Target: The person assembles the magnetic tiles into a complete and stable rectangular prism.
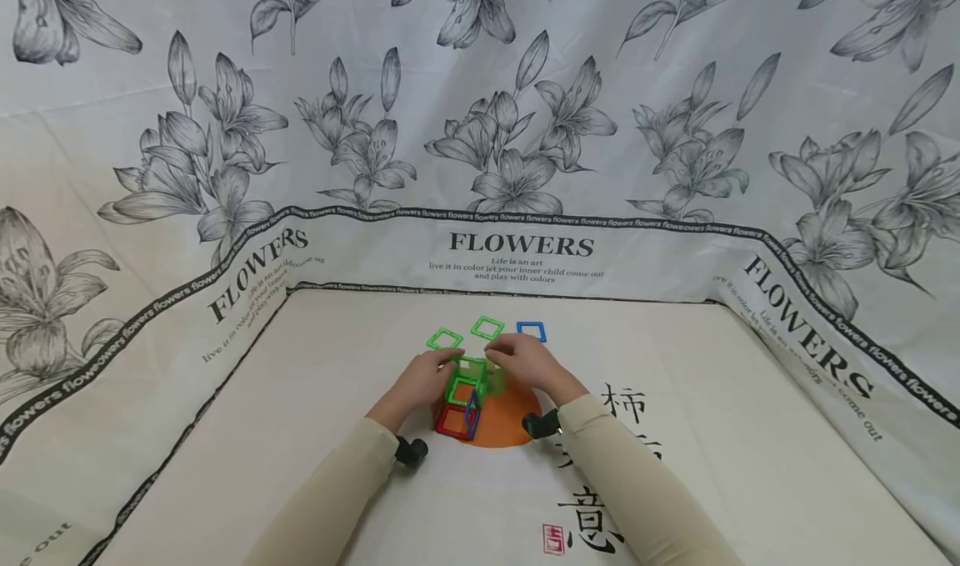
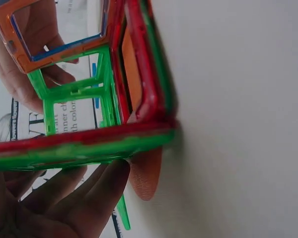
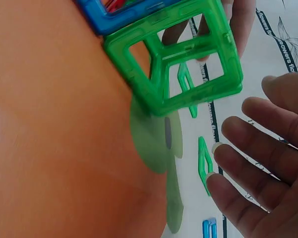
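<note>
A small structure of magnetic tiles stands on the cloth, with a red square tile (image 1: 455,422) in front, a blue tile (image 1: 472,413) at its right side and a green square tile (image 3: 174,57) at the far end. My left hand (image 1: 426,378) is at its left side; in the left wrist view its extended fingers (image 2: 102,191) touch the green-edged side. To the right of the far end is my right hand (image 1: 534,364). In the right wrist view it holds nothing, its fingers (image 3: 260,161) extended and apart from the green tile.
Beyond the hands lie two loose green square tiles, one left (image 1: 444,338) and one in the middle (image 1: 487,327), plus a blue one (image 1: 531,331). An orange printed circle (image 1: 502,424) and black characters (image 1: 588,516) mark the cloth. A flowered curtain (image 1: 517,149) encloses the table.
</note>
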A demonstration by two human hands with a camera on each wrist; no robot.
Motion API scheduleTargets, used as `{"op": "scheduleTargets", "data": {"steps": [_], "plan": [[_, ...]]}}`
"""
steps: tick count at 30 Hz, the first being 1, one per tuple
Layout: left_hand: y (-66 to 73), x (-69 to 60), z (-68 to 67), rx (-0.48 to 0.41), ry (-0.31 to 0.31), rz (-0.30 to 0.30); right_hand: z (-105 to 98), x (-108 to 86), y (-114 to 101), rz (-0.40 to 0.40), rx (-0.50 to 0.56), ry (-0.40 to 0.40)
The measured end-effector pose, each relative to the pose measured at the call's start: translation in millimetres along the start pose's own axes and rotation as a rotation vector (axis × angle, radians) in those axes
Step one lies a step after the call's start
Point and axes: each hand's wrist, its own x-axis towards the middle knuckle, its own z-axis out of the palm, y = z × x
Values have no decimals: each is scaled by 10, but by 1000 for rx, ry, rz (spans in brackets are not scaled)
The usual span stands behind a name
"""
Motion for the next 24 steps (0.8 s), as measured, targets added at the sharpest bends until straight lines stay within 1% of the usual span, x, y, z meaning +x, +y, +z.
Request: {"op": "scheduleTargets", "data": {"steps": [3, 6, 9, 11, 13, 14, 16, 18, 20, 22, 24], "plan": [[19, 49, -15, 27, -29, 27, 7, 43, -26, 6, 29, -11], [38, 94, -19, 49, -61, 22, 21, 80, -45, 1, 41, -32], [65, 123, -26, 66, -91, 38, 40, 104, -51, -6, 58, -51], [92, 129, -36, 78, -104, 58, 44, 110, -55, -1, 69, -59], [126, 117, -51, 108, -100, 78, 45, 110, -58, 11, 84, -68], [144, 102, -62, 130, -91, 88, 44, 109, -59, 18, 89, -71], [194, 48, -94, 197, -48, 103, 47, 103, -65, 32, 100, -77], [259, -32, -131, 273, 6, 98, 55, 101, -64, 42, 104, -76], [337, -127, -168, 343, 42, 83, 62, 106, -52, 44, 99, -72], [419, -226, -188, 393, 48, 61, 64, 115, -45, 41, 97, -72], [483, -312, -183, 431, 32, 55, 67, 124, -41, 32, 94, -79]]}}
